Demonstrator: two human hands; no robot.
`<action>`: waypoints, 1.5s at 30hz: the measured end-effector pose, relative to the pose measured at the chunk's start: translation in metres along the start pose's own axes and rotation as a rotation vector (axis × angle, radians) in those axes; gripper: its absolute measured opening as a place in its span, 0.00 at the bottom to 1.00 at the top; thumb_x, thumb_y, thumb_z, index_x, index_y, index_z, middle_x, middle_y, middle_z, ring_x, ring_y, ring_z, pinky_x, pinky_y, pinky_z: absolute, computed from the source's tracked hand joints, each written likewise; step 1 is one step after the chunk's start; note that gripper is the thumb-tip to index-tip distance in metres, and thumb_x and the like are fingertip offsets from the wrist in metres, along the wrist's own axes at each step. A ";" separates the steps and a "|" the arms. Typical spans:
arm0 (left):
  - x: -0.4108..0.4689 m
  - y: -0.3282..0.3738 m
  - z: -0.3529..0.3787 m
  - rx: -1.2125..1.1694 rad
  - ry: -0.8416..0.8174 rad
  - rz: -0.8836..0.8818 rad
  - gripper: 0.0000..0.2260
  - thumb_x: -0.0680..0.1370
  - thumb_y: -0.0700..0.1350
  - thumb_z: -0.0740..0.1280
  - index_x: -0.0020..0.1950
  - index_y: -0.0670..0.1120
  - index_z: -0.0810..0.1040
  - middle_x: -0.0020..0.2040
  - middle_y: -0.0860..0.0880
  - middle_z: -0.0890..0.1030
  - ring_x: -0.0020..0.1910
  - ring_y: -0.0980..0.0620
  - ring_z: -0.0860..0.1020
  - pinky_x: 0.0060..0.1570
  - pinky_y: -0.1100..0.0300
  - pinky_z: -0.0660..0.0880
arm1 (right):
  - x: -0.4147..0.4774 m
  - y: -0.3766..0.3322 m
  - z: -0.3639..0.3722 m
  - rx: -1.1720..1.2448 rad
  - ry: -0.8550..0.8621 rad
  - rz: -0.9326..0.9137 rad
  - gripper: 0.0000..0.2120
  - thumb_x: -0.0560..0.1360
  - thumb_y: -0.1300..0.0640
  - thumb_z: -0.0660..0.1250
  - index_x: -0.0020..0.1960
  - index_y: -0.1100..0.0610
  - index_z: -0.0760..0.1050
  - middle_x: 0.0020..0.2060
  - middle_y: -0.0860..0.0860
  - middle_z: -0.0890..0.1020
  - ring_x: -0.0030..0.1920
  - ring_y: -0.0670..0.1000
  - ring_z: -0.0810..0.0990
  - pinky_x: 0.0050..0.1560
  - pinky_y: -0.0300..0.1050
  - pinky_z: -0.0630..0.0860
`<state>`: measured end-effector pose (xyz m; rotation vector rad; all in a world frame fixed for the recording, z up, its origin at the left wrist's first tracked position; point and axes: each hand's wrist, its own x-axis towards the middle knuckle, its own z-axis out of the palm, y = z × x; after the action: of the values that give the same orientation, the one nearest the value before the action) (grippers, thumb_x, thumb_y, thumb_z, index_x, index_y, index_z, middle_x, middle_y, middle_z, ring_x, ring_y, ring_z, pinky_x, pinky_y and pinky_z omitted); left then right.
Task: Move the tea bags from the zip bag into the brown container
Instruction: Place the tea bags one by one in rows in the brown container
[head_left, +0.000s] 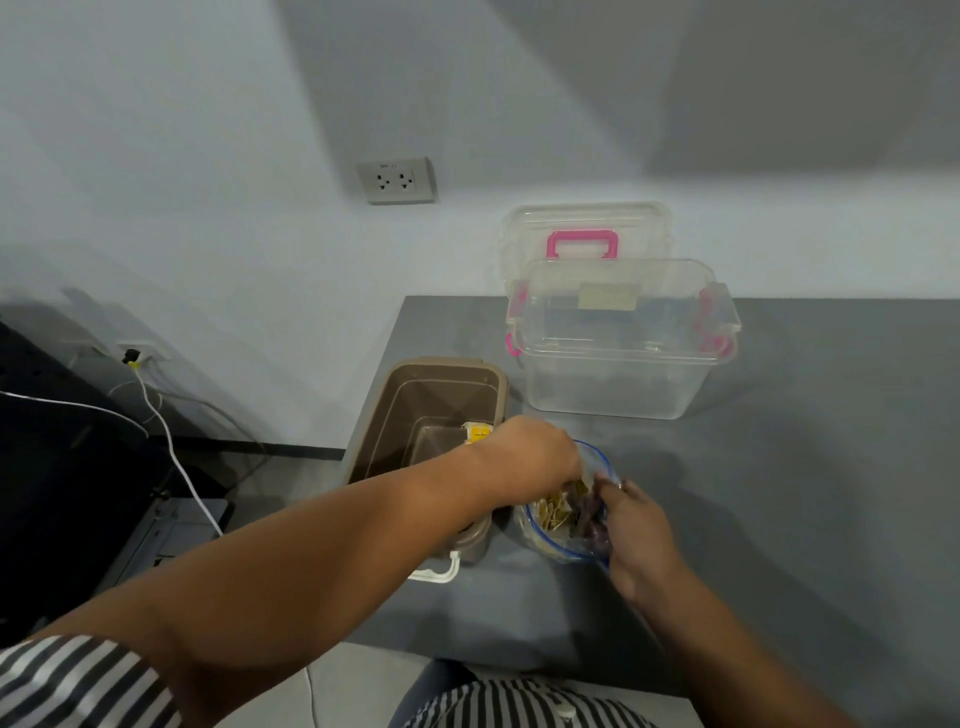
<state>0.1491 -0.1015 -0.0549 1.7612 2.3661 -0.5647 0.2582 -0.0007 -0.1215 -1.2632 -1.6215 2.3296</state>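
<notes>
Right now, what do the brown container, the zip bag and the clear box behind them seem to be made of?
Brown container: opaque rigid plastic, likely; matte, moulded rim and stepped walls.
Zip bag: thin clear plastic film; crumpled, tea bags show through, blue zip line.
Clear box: rigid translucent plastic, slightly glossy; table shows through, pink plastic latches.
</notes>
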 end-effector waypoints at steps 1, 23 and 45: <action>-0.002 -0.001 0.000 -0.052 0.015 -0.019 0.06 0.78 0.47 0.67 0.51 0.51 0.82 0.43 0.50 0.79 0.40 0.49 0.78 0.33 0.57 0.75 | 0.000 0.001 -0.001 0.001 -0.001 0.002 0.10 0.83 0.58 0.63 0.49 0.62 0.78 0.46 0.61 0.85 0.49 0.60 0.85 0.57 0.60 0.81; -0.111 -0.077 -0.046 -0.756 0.321 -0.486 0.03 0.74 0.48 0.75 0.47 0.52 0.85 0.38 0.59 0.82 0.40 0.63 0.80 0.42 0.68 0.74 | 0.000 -0.006 0.012 -0.054 0.004 0.010 0.09 0.84 0.55 0.61 0.47 0.57 0.76 0.39 0.53 0.81 0.39 0.51 0.81 0.38 0.47 0.80; -0.081 -0.056 0.056 -0.777 -0.158 -0.398 0.07 0.74 0.41 0.73 0.50 0.50 0.86 0.46 0.55 0.85 0.45 0.58 0.81 0.53 0.56 0.79 | 0.024 -0.009 0.017 -0.022 -0.051 0.018 0.10 0.82 0.55 0.63 0.45 0.57 0.76 0.33 0.55 0.74 0.30 0.51 0.71 0.37 0.46 0.72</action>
<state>0.1145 -0.2090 -0.0679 0.8912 2.3493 0.1798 0.2278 0.0016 -0.1263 -1.2380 -1.6618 2.3804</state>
